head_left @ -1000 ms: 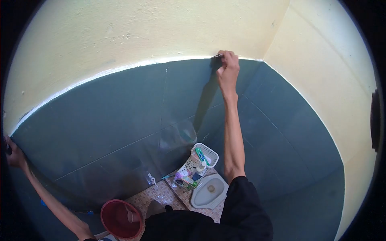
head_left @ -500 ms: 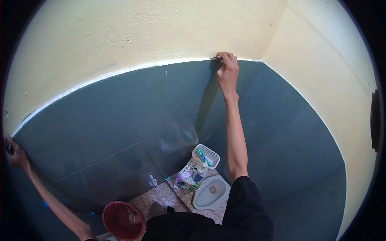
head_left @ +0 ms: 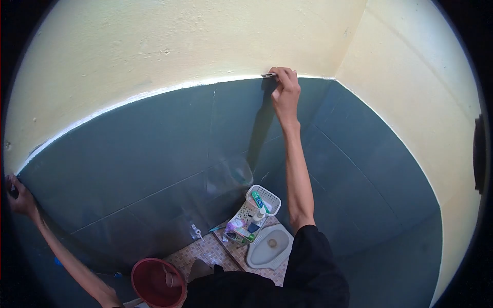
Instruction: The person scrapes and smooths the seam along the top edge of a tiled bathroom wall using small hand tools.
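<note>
My right hand point(head_left: 286, 92) is closed on a small flat metallic piece point(head_left: 268, 75), held against the top edge of the dark tiles point(head_left: 154, 143), where they meet the cream wall point(head_left: 179, 36). A white strip point(head_left: 138, 96) runs along that edge. At the far left my left hand point(head_left: 21, 197) is at the same edge, fingers curled around something dark that I cannot make out.
Below are a red bucket point(head_left: 141, 277) with a dipper inside, a white basket point(head_left: 275, 205) of toiletries, a squat toilet point(head_left: 269, 246) and a wall tap point(head_left: 196, 231). The patterned floor point(head_left: 192, 252) lies around them. The walls meet in a corner at the right.
My right hand has slid a little to the left along the tile edge with the metallic piece. My left hand has hardly moved.
</note>
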The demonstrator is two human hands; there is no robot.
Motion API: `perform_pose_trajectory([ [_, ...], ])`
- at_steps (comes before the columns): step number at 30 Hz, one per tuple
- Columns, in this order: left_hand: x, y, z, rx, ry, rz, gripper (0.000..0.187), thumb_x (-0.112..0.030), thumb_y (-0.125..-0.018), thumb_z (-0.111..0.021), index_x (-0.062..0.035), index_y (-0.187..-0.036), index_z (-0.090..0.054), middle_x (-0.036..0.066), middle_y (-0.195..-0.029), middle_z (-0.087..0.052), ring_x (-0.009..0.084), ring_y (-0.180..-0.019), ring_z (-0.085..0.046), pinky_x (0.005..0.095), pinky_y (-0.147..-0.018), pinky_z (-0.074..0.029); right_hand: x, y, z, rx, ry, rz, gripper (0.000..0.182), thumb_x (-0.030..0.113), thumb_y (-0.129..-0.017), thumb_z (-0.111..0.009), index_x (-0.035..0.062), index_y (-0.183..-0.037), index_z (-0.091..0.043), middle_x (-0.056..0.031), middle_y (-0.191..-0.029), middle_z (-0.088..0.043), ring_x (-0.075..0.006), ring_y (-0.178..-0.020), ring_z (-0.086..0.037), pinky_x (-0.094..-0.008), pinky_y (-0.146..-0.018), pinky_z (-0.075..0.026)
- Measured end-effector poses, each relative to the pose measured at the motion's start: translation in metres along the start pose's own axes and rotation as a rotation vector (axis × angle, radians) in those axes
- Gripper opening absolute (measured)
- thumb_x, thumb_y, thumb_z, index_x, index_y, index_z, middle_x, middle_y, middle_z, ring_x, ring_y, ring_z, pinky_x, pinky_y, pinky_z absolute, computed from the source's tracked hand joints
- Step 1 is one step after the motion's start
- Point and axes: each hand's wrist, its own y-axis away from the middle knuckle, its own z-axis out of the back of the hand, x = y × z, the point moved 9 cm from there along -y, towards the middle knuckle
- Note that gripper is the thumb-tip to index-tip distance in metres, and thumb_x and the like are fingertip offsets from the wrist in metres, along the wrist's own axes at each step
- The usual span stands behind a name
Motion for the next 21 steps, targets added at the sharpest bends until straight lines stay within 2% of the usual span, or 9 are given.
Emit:
perform_pose_trajectory([
  [2, -0.001, -0.002, -0.003, 0.009, 0.008, -0.004, 0.032, -0.015, -0.093, -0.077, 0.0071, -0.116, -0.075, 0.017, -0.118, -0.078, 0.0276, -0.105, -0.074, 0.0382, -0.094, -0.055, -0.021, -0.001, 0.004, -0.027, -0.139, -0.110, 0.043, -0.021, -0.076, -0.053, 0.0027, -0.107, -0.070, -0.0109, -0.103, -0.067, -0.0313, -0.092, -0.063, -0.0468, -0.106, -0.045],
  [5, -0.001, -0.001, -0.003, 0.003, 0.012, 0.001, 0.032, -0.015, -0.093, -0.077, 0.0073, -0.116, -0.075, 0.017, -0.118, -0.078, 0.0278, -0.106, -0.074, 0.0383, -0.095, -0.055, -0.006, 0.003, 0.003, -0.014, -0.023, -0.061, 0.043, -0.021, -0.075, -0.052, 0.0022, -0.108, -0.070, -0.0113, -0.103, -0.067, -0.0308, -0.090, -0.063, -0.0463, -0.101, -0.047],
  [8, -0.002, -0.002, -0.003, 0.009, 0.026, 0.007, 0.032, -0.015, -0.093, -0.077, 0.0075, -0.116, -0.075, 0.017, -0.118, -0.077, 0.0279, -0.106, -0.074, 0.0385, -0.095, -0.055, -0.010, 0.003, 0.006, -0.027, -0.096, -0.034, 0.044, -0.021, -0.075, -0.052, 0.0027, -0.108, -0.070, -0.0117, -0.104, -0.067, -0.0313, -0.092, -0.063, -0.0472, -0.099, -0.048],
  [9, -0.001, -0.003, -0.004, 0.012, 0.030, 0.006, 0.033, -0.014, -0.093, -0.077, 0.0075, -0.117, -0.075, 0.017, -0.118, -0.077, 0.0279, -0.106, -0.074, 0.0385, -0.095, -0.055, -0.021, 0.003, 0.006, -0.030, -0.108, -0.143, 0.045, -0.021, -0.075, -0.052, 0.0037, -0.108, -0.070, -0.0117, -0.103, -0.067, -0.0314, -0.094, -0.063, -0.0482, -0.105, -0.047],
  [10, -0.002, -0.004, -0.006, 0.016, 0.037, 0.009, 0.033, -0.014, -0.093, -0.077, 0.0076, -0.117, -0.074, 0.017, -0.118, -0.077, 0.0280, -0.106, -0.074, 0.0385, -0.095, -0.055, -0.020, 0.007, 0.005, -0.028, -0.107, -0.147, 0.045, -0.021, -0.075, -0.052, 0.0037, -0.108, -0.070, -0.0117, -0.103, -0.067, -0.0314, -0.094, -0.063, -0.0482, -0.105, -0.047],
  [14, -0.003, -0.004, -0.002, 0.009, 0.048, 0.030, 0.032, -0.012, -0.093, -0.077, 0.0078, -0.117, -0.074, 0.017, -0.119, -0.077, 0.0282, -0.107, -0.073, 0.0386, -0.096, -0.054, 0.001, 0.004, 0.002, -0.042, -0.028, -0.026, 0.041, -0.020, -0.076, -0.052, 0.0027, -0.106, -0.070, -0.0124, -0.103, -0.067, -0.0302, -0.096, -0.065, -0.0511, -0.115, -0.041],
  [16, -0.002, -0.005, -0.004, 0.017, 0.034, 0.009, 0.031, -0.013, -0.093, -0.077, 0.0075, -0.117, -0.074, 0.017, -0.119, -0.077, 0.0281, -0.107, -0.073, 0.0384, -0.096, -0.054, -0.017, 0.004, 0.011, -0.083, -0.075, -0.083, 0.046, -0.021, -0.076, -0.045, 0.0026, -0.107, -0.071, -0.0105, -0.100, -0.068, -0.0262, -0.084, -0.066, -0.0422, -0.103, -0.051],
  [18, 0.001, -0.004, -0.004, 0.017, 0.025, -0.001, 0.031, -0.014, -0.093, -0.077, 0.0072, -0.117, -0.075, 0.017, -0.119, -0.077, 0.0279, -0.106, -0.073, 0.0383, -0.095, -0.054, -0.029, 0.010, 0.009, -0.126, -0.129, -0.173, 0.047, -0.021, -0.077, -0.045, 0.0030, -0.107, -0.071, -0.0103, -0.099, -0.068, -0.0258, -0.083, -0.066, -0.0434, -0.106, -0.051],
  [21, 0.006, -0.003, -0.001, 0.009, 0.026, 0.008, 0.031, -0.015, -0.094, -0.077, 0.0068, -0.116, -0.075, 0.017, -0.118, -0.077, 0.0277, -0.106, -0.073, 0.0381, -0.095, -0.055, -0.004, 0.010, 0.007, -0.129, 0.003, 0.014, 0.048, -0.021, -0.076, -0.045, 0.0028, -0.108, -0.071, -0.0102, -0.099, -0.068, -0.0261, -0.084, -0.066, -0.0379, -0.089, -0.054],
])
